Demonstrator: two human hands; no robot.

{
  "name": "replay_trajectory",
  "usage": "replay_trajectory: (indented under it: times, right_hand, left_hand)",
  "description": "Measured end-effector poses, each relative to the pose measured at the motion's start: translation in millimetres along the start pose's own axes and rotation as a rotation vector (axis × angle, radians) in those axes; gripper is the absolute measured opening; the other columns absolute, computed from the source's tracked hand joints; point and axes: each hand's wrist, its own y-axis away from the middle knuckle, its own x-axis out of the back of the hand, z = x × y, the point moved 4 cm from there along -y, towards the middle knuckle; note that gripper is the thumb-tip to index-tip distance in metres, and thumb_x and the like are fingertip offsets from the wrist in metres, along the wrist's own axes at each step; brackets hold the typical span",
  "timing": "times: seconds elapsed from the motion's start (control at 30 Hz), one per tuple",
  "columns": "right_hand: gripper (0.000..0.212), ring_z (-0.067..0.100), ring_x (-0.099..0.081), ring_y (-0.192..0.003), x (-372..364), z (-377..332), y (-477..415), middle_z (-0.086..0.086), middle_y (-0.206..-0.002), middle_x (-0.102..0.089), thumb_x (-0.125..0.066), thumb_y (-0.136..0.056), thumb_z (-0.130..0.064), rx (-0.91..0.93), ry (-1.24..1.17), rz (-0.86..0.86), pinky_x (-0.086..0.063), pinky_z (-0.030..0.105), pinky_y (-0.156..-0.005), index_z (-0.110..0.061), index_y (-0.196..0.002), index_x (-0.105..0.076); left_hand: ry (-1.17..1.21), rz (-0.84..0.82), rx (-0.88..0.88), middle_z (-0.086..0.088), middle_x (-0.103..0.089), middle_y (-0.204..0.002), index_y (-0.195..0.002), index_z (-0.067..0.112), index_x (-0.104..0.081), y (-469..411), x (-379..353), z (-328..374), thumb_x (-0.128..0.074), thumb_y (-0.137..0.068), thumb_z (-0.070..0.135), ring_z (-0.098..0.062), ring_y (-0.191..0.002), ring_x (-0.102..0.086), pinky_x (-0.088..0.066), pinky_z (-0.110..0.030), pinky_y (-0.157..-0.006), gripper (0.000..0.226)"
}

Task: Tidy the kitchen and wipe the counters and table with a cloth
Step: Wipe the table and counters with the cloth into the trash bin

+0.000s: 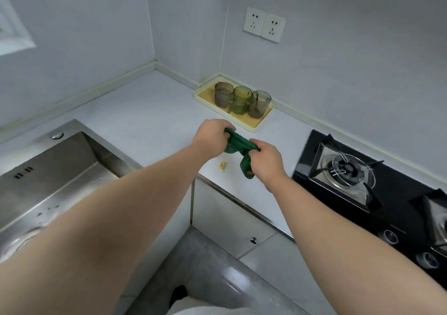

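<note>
Near the middle of the frame, over the front part of the counter (150, 111), I hold the green cloth (238, 143) stretched between two grips. My left grip (212, 133) is closed on its upper corner. My right grip (266, 160) is curled around the other end, and a loose tail hangs below it. The cloth is not yet flat on the surface.

Just under it lies a small yellowish scrap (223, 166). I think a wipe toward myself could push this scrap over the edge to the floor. A wide stroke toward the upper right could also knock the tray (256, 127), where three mugs (242, 99) stand in a close row.

The cloth looks soft, thin and bunched into folds. The scrap seems dry and crumbly. The mugs are smoky and see-through, the tray is pale with a low rim, and the counter is smooth.
</note>
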Motion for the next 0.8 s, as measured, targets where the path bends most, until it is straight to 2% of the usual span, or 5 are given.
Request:
replay_trajectory:
  times: [0.13,0.3,0.43,0.6,0.8]
  right_hand:
    - [0.034,0.034,-0.067,-0.090,0,3,45,0.013,-0.094,-0.070,-0.043,-0.087,-0.004,-0.071,-0.235,-0.104,-0.062,0.050,-0.073,-0.023,-0.086,-0.072]
    - [0.038,0.030,-0.070,-0.086,-18,29,111,0.012,-0.097,-0.072,-0.046,-0.088,-0.003,-0.126,-0.410,-0.341,-0.061,0.036,-0.062,-0.025,-0.100,-0.074]
    - [0.049,0.029,-0.070,-0.086,-60,69,190,0.012,-0.105,-0.069,-0.044,-0.090,-0.002,-0.175,-0.379,-0.569,-0.063,0.040,-0.065,-0.025,-0.126,-0.068]
    - [0.043,0.027,-0.065,-0.075,-113,105,296,0.015,-0.095,-0.067,-0.043,-0.090,0.001,-0.318,-0.372,-0.764,-0.058,0.035,-0.055,-0.010,-0.123,-0.068]
    - [0.035,0.029,-0.064,-0.069,-176,140,410,0.021,-0.094,-0.067,-0.045,-0.088,0.002,-0.477,-0.324,-0.895,-0.058,0.034,-0.052,-0.005,-0.112,-0.070]
  left_hand:
    - [0.010,0.066,0.072,0.000,-0.065,-0.115,-0.118,0.026,-0.066,52,17,2,-0.051,-0.097,0.013,-0.020,-0.101,-0.061,-0.054,-0.031,-0.086,0.029]
    - [-0.013,0.091,0.218,-0.001,-0.062,-0.114,-0.124,0.025,-0.062,145,23,-3,-0.050,-0.096,0.012,-0.018,-0.096,-0.058,-0.050,-0.026,-0.080,0.033]
    - [-0.100,0.078,0.411,-0.002,-0.063,-0.119,-0.124,0.022,-0.062,258,6,-24,-0.046,-0.094,0.008,-0.019,-0.099,-0.056,-0.047,-0.027,-0.078,0.037]
    - [-0.041,0.046,0.673,-0.006,-0.061,-0.125,-0.126,0.019,-0.061,401,-11,-69,-0.048,-0.094,0.006,-0.025,-0.109,-0.059,-0.054,-0.035,-0.091,0.038]
    - [0.194,0.116,0.902,-0.004,-0.067,-0.116,-0.122,0.017,-0.065,549,-30,-152,-0.063,-0.090,0.010,-0.018,-0.101,-0.062,-0.052,-0.027,-0.086,0.033]
